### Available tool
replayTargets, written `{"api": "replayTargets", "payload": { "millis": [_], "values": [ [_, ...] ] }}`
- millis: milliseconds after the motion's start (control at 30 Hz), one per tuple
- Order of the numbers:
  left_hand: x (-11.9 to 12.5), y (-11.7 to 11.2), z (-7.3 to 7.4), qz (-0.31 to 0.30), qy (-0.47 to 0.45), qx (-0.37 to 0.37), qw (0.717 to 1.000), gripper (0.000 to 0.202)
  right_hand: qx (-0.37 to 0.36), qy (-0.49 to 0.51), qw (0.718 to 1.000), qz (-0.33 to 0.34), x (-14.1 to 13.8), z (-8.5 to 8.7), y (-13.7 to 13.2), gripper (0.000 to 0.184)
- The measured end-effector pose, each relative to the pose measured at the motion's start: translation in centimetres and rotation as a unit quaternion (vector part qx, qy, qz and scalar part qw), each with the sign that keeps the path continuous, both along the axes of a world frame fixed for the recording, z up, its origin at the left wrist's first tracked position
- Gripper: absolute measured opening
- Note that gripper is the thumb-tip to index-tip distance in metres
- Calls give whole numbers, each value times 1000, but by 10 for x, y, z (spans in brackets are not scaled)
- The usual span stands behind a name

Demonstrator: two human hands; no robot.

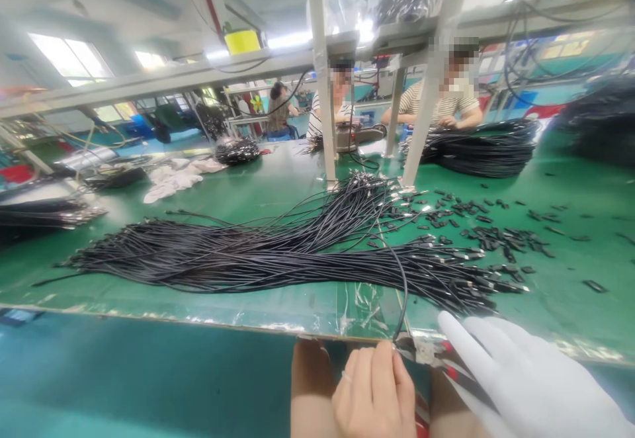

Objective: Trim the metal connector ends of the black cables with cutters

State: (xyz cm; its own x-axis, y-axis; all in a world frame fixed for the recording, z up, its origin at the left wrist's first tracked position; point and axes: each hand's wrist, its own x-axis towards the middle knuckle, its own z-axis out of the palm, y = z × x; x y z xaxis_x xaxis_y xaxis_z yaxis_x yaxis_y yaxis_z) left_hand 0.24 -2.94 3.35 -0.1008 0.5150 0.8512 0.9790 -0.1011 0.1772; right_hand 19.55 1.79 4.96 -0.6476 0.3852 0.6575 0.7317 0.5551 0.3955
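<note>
A thin single black cable [405,292] drops over the table edge into the bare left hand [374,388], whose fingers pinch it. Just beside them are the dark-tipped pliers with red-and-black handles [425,352], held in the white-gloved right hand [530,372]. Beyond, long black cable bundles [297,269] and scattered small black plastic pieces [510,239] crowd the green tabletop [560,309]; pale upright posts [321,94] partly hide co-workers [461,104].

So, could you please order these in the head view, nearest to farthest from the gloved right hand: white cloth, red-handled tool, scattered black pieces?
1. Red-handled tool: in the right hand.
2. Scattered black pieces: on the green table, beyond the hand.
3. White cloth: on the table's far left.
</note>
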Motion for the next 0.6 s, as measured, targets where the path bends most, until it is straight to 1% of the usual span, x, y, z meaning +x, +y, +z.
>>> {"api": "replayTargets", "payload": {
  "millis": [100,200,267,367,467,600],
  "values": [
    [1,2,1,-6,-5,10,1000,12,-1,24,999,-25,-1,5,-1,40],
    [2,3,2,-10,-11,12,1000,13,25,22,999,-4,-2,8,-1,37],
    [3,4,2,-17,-16,3,1000,12,31,6,999,-8,-2,9,-1,37],
    [4,5,3,-30,-27,-14,999,12,28,-20,999,-31,0,8,-1,39],
    [6,6,5,-48,-40,-19,998,14,28,-39,998,-32,2,4,-2,40],
    [7,9,9,-68,-69,-26,995,15,45,-20,997,-61,1,1,-4,40]
  ]
}}
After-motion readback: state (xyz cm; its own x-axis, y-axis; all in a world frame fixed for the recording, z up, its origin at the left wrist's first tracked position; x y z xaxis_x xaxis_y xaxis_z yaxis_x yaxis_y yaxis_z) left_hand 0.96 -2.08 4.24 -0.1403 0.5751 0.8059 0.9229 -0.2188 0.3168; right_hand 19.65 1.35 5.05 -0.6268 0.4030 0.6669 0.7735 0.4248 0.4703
